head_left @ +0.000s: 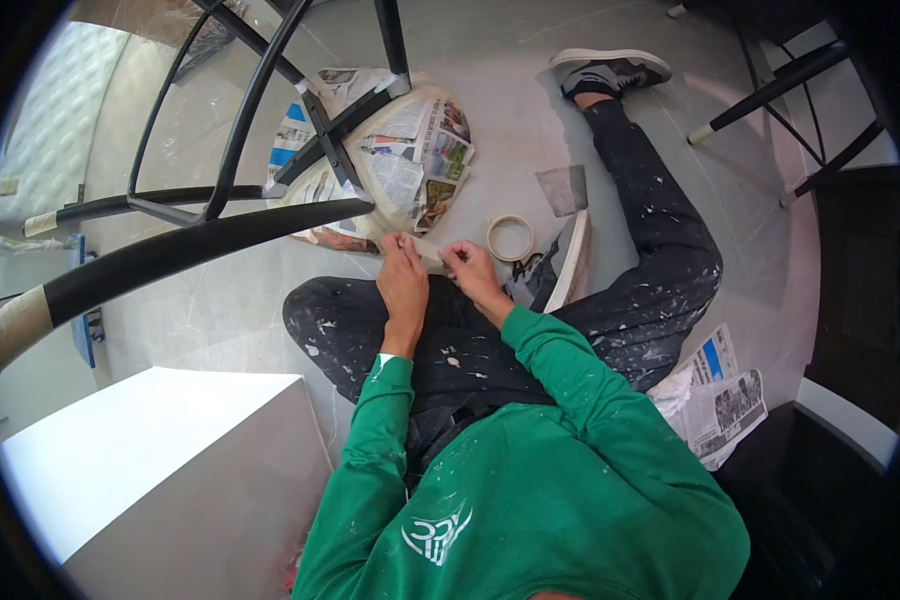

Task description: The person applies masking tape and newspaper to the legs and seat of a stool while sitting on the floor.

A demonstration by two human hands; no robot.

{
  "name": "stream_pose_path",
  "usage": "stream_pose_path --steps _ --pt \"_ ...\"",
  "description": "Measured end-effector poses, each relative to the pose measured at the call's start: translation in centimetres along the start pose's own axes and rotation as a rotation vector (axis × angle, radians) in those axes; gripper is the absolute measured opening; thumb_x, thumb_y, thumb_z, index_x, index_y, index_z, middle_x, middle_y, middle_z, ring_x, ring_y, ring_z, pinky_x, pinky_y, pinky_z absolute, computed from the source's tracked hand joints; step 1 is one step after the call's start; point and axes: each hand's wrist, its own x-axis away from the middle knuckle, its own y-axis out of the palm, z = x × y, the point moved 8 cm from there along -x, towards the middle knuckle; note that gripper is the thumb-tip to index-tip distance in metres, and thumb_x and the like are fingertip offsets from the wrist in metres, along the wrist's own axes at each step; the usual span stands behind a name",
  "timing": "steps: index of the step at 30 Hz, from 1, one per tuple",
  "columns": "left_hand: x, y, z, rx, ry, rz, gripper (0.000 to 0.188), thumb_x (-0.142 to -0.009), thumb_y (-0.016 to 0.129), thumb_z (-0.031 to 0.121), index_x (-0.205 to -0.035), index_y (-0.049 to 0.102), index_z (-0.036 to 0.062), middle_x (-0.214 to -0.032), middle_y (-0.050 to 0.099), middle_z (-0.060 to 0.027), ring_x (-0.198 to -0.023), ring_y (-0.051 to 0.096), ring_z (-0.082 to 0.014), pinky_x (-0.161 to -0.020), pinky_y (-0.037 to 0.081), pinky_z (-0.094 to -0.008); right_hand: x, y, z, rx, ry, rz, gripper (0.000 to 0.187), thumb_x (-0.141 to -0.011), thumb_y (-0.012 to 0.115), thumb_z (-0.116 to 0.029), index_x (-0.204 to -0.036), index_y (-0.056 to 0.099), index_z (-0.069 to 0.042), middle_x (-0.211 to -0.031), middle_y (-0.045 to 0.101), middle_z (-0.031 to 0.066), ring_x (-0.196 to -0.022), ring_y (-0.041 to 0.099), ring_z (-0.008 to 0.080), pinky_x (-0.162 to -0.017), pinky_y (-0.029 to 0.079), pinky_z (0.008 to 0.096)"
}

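A short strip of masking tape (428,250) stretches between my two hands. My left hand (403,285) pinches its left end, close to the chair's seat. The other end is pinched in the fingers of my right hand (473,272). Just beyond lies an upturned chair seat (410,165), wrapped in newspaper with pale tape along its edges. Dark legs (210,235) rise from a black metal cross (332,135) on its underside, and one leg ends just above my left hand. A roll of masking tape (491,240) rests flat on the floor, right of my right hand.
A grey square sheet (563,190) lies by my shoe (570,265). Crumpled newspaper (725,410) is at my right. A white box-shaped block (170,450) stands at lower left. Another piece of dark-legged furniture (780,85) is at upper right. My legs stretch over the grey floor.
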Motion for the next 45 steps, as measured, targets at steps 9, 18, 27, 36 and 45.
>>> stream_pose_path --steps 9,18,27,36,45 --pt "-1.9 2.8 -2.0 0.285 -0.009 -0.183 0.027 -0.105 0.054 0.024 -0.107 0.058 -0.0024 -0.093 0.067 -0.0234 -0.087 0.066 -0.0403 -0.076 0.049 -0.045 -0.6 -2.2 0.8 -0.119 0.056 0.138 0.018 -0.093 0.073 -0.019 -0.094 0.07 -0.001 -0.083 0.071 0.0052 -0.074 0.069 0.0125 -0.061 0.055 0.026" --pt "-2.2 2.5 -1.0 0.195 0.052 -0.061 0.024 -0.103 0.054 0.02 -0.109 0.06 -0.0017 -0.099 0.068 -0.0252 -0.094 0.066 -0.0427 -0.08 0.05 -0.0474 -3.0 -1.2 1.6 -0.079 0.03 0.145 0.016 -0.093 0.073 -0.016 -0.095 0.068 -0.001 -0.082 0.071 0.0068 -0.073 0.071 0.0145 -0.057 0.054 0.0247" --pt "-3.2 1.5 -0.9 0.095 0.114 0.087 0.017 -0.101 0.058 0.014 -0.104 0.062 -0.002 -0.09 0.068 -0.0225 -0.082 0.066 -0.0394 -0.072 0.05 -0.0437 -4.5 2.0 2.6 -0.318 0.109 0.224 0.009 -0.093 0.07 -0.008 -0.092 0.066 0.0 -0.083 0.072 0.0109 -0.069 0.072 0.0179 -0.058 0.056 0.0276" --pt "-3.6 1.5 -0.6 0.003 0.166 0.082 0.017 -0.1 0.058 0.016 -0.106 0.061 0.0007 -0.1 0.067 -0.0217 -0.091 0.064 -0.0445 -0.075 0.051 -0.0494 -4.7 3.1 3.0 -0.296 0.088 0.385 0.007 -0.091 0.069 -0.004 -0.088 0.068 0.001 -0.079 0.072 0.0102 -0.064 0.071 0.0184 -0.056 0.056 0.0291" --pt "-3.3 1.0 -0.3 -0.027 0.175 0.083 0.017 -0.095 0.063 0.012 -0.108 0.061 0.0018 -0.102 0.065 -0.019 -0.095 0.063 -0.0411 -0.08 0.05 -0.047 -6.3 4.4 5.4 -0.202 0.021 0.451 0.008 -0.092 0.07 -0.004 -0.087 0.066 0.001 -0.078 0.07 0.0087 -0.063 0.069 0.0174 -0.056 0.058 0.0304"
